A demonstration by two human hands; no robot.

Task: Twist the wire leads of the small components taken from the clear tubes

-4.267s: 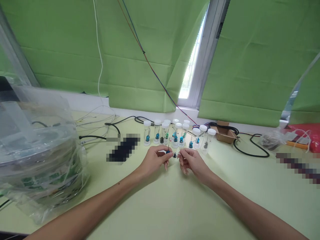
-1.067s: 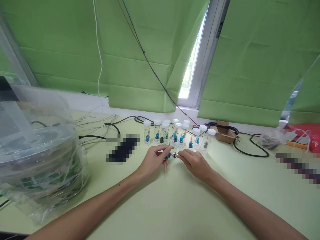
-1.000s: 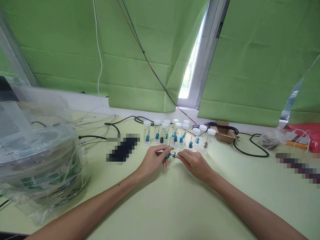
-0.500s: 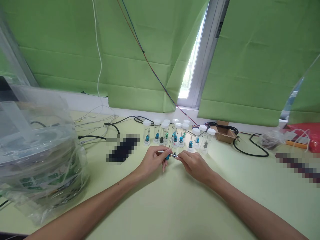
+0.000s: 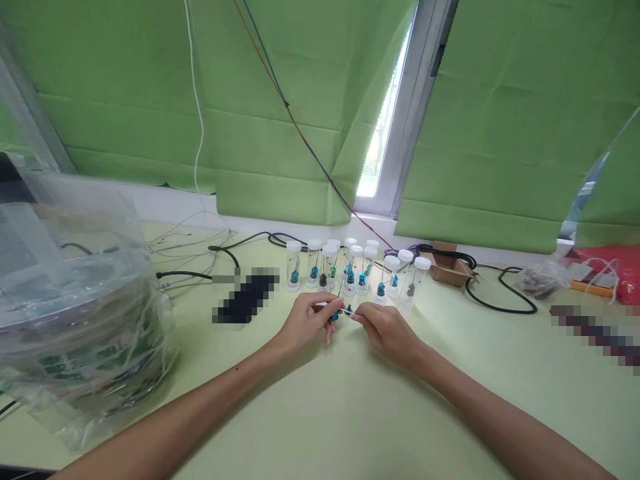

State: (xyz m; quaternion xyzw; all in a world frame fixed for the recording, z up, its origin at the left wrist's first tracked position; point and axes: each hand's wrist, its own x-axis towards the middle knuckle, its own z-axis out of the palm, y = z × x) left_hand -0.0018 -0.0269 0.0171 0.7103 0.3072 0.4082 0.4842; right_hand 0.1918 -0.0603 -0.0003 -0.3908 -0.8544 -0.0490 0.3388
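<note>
My left hand (image 5: 313,320) is closed, pinching a small blue piece (image 5: 335,315) with a thin dark rod (image 5: 341,287) rising from it. Facing it, my right hand (image 5: 387,328) has thumb and fingers pinched on a thin white stick (image 5: 347,311), whose other end meets the left fingertips. Whether the stick touches the blue piece cannot be made out. Between the hands, a small dark-blue piece (image 5: 349,309) is on the table. Just behind stand several clear tubes with white caps (image 5: 381,280), each holding a small blue, green or dark piece on a thin rod.
On the left is a large spool-like object wrapped in clear plastic (image 5: 85,300). An open cardboard box (image 5: 447,267) and a looped black cable (image 5: 505,310) lie behind to the right. Blurred dark items (image 5: 247,297) flank the work area. A red bag (image 5: 615,260) sits far right.
Both hands stay in nearly the same place with the same grips. The white stick and the right fingers have shifted only slightly.
</note>
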